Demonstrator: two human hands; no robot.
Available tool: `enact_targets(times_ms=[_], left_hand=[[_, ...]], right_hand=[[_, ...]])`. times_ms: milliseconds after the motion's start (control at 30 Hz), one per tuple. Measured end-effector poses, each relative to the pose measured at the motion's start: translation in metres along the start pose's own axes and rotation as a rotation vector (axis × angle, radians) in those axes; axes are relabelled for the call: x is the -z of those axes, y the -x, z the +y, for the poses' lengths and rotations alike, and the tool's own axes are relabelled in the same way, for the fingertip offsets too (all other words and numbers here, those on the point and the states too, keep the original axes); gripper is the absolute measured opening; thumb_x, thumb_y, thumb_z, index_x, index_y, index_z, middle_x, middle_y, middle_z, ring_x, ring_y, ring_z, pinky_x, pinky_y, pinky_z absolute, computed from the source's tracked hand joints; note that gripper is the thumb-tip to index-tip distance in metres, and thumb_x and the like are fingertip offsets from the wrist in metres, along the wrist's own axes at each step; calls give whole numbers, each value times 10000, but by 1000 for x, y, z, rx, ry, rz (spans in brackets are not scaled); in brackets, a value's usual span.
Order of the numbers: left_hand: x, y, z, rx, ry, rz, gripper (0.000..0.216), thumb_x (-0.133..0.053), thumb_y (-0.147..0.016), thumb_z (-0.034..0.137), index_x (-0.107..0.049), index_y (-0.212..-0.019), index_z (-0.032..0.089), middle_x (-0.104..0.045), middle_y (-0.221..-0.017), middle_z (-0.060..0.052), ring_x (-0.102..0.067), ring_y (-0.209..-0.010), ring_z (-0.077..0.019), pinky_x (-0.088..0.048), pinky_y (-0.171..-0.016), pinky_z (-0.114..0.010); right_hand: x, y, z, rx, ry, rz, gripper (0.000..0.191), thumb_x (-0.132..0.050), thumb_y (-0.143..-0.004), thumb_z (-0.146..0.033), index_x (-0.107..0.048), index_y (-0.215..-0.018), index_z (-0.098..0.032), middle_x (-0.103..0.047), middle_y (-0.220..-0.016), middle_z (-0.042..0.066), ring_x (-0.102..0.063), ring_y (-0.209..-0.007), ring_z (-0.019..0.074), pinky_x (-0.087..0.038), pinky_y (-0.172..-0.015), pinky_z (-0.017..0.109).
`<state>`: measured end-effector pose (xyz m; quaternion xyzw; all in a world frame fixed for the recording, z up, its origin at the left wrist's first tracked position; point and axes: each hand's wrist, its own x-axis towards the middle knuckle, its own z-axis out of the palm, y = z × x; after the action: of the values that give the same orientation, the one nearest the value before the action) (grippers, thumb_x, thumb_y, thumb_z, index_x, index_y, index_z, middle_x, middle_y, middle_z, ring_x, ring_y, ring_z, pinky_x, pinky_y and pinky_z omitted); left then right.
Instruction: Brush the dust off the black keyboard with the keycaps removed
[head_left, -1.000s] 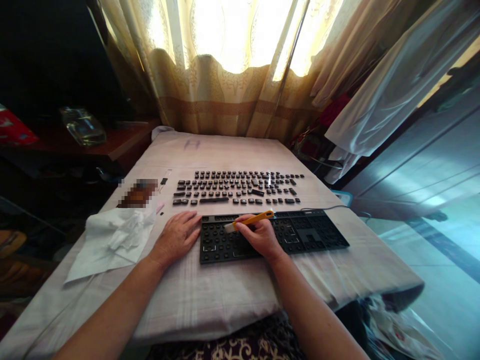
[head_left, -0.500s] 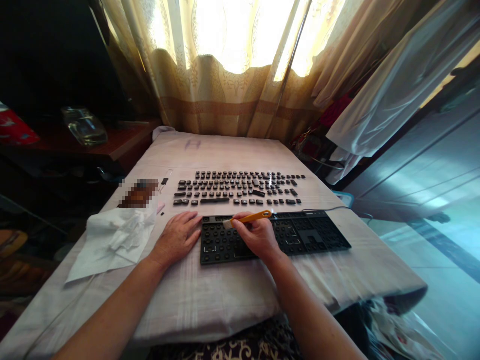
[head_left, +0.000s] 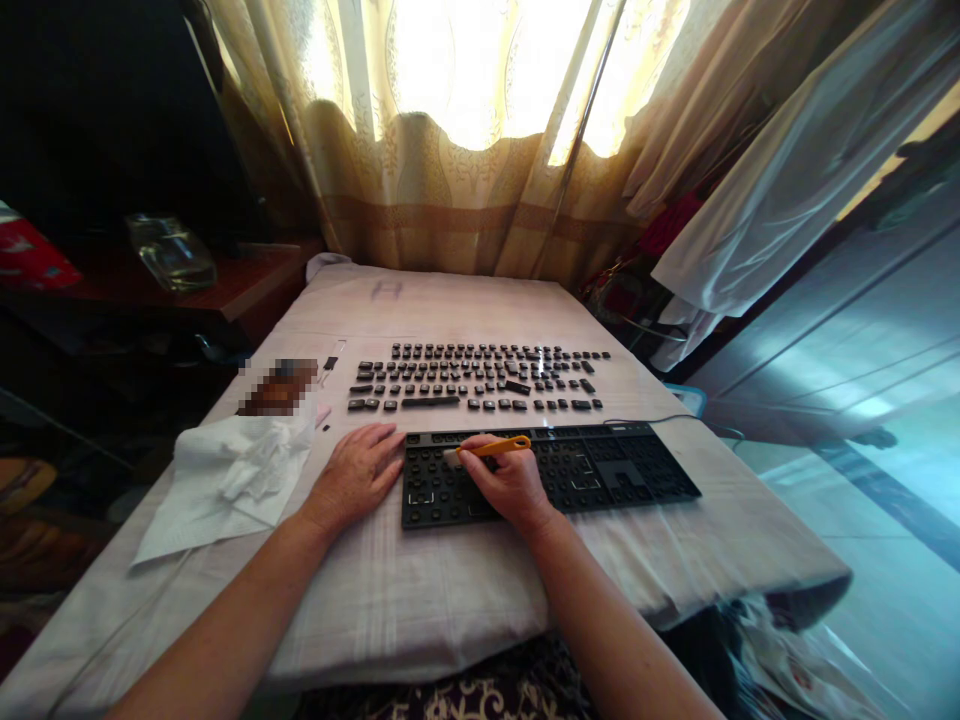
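A black keyboard base [head_left: 660, 480] with its keycaps off lies on the cloth-covered table. My right hand [head_left: 510, 488] is closed around a brush [head_left: 499, 446] with an orange handle and pale bristles. The bristle end points left and down at the upper left part of the keyboard; whether it touches is hard to see. My left hand [head_left: 358, 470] rests flat on the cloth with its fingers stretched out, the fingertips at the keyboard's left edge. Behind the keyboard, loose black keycaps [head_left: 431, 402] are laid out in rows.
White tissue paper [head_left: 217, 480] lies crumpled at the left, beside a blurred-out item [head_left: 281, 388]. A small black object [head_left: 330, 363] sits near the keycaps. The keyboard's cable [head_left: 675, 417] runs off to the right. A glass jar [head_left: 171, 252] stands on the cabinet at left.
My right hand has moved slightly left and down with the brush over the keyboard. My left hand has stayed in place.
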<state>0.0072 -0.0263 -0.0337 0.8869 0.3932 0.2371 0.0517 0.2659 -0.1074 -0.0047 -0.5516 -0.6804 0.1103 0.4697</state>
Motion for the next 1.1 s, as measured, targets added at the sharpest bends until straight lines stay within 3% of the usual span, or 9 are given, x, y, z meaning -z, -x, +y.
enact_targets(times_ms=[500,700,1100], left_hand=[[0,0,-1,-15,-31,5,438,-480,-963,423,-674,-1292,209,-673,-1356,-128,-599,-1275,-311,-463,-1124,-534],[-2,0,-2,-14,-2,2,433,-484,-961,415,-668,-1301,221,-665,-1359,-129,-588,-1280,-309,-456,-1129,-543],[-2,0,-1,-44,-38,25,418,-483,-969,391,-673,-1288,199,-680,-1339,-130,-612,-1250,-301,-481,-1107,-525]], right_hand=[[0,0,0,19,-27,-74,114,-676,-903,-276,-787,-893,-250,-831,-895,34,-801,-802,225,-631,-782,313],[1,-1,-2,4,-122,17,139,-644,-907,-260,-779,-894,-232,-826,-879,38,-796,-806,217,-630,-780,296],[-2,1,4,16,59,-66,110,-674,-913,-276,-782,-913,-258,-832,-887,23,-799,-795,212,-624,-783,290]])
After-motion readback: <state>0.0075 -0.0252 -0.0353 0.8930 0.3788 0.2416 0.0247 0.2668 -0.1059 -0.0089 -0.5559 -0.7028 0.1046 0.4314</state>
